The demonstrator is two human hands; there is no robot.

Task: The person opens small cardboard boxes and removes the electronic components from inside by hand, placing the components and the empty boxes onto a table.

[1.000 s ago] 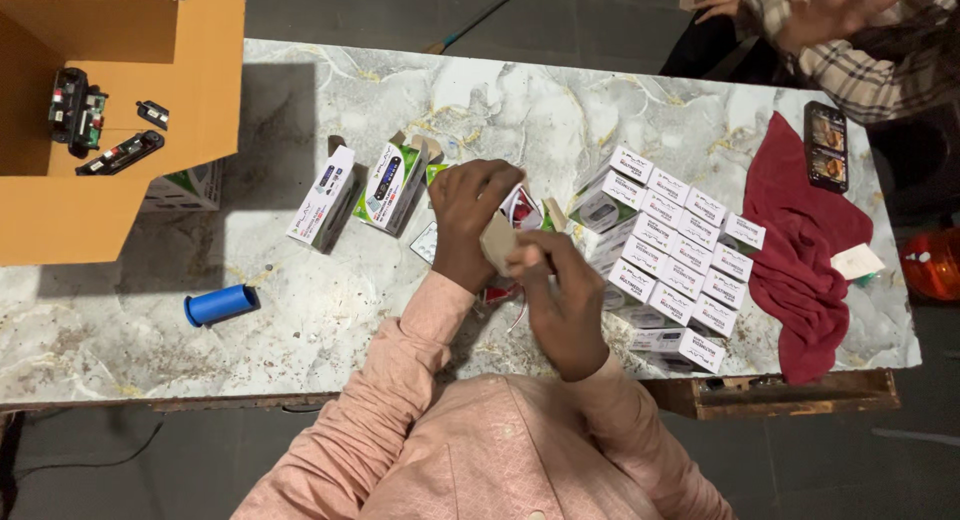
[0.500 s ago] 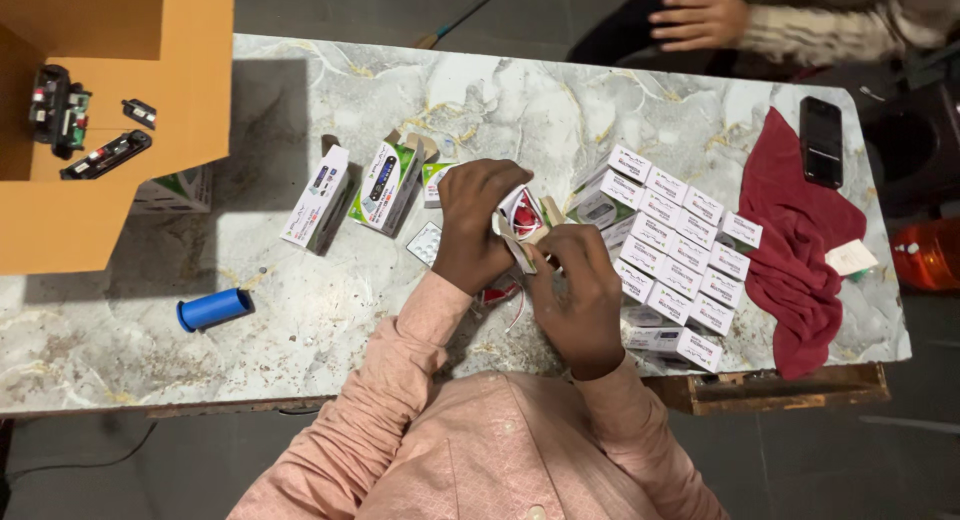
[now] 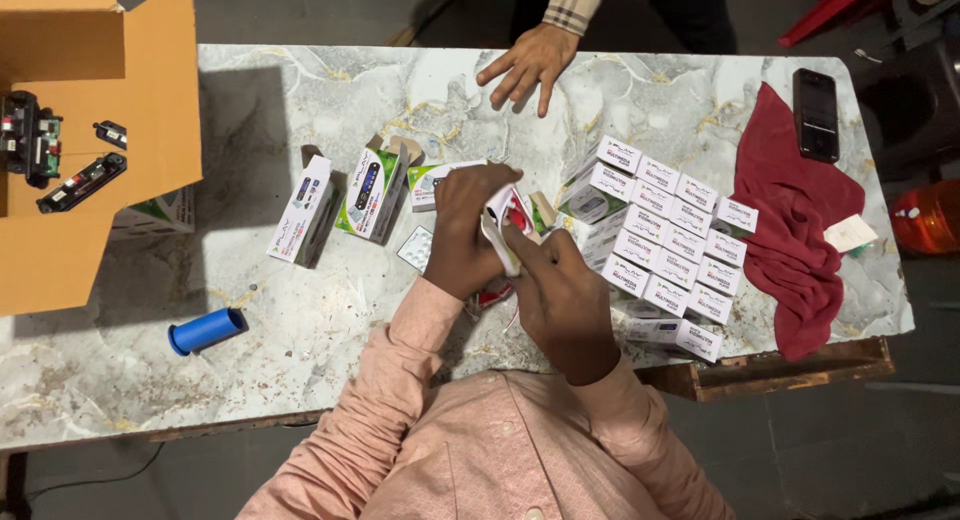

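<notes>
My left hand and my right hand meet over the middle of the marble table. Between them is a small white packet with red print; the left hand's fingers are curled around it and the right hand's fingertips press on its lower edge. Just left of my left hand lies a small white blister card. A stack of small white boxes sits right beside my right hand. Two opened boxes stand to the left.
A blue cylinder lies near the front left. An orange cardboard carton with black parts is at far left. A red cloth and a black phone lie at right. Another person's hand rests on the far edge.
My hands have stayed together on the packet, working it slightly. The other person's hand has come from the far right corner onto the middle of the far table edge.
</notes>
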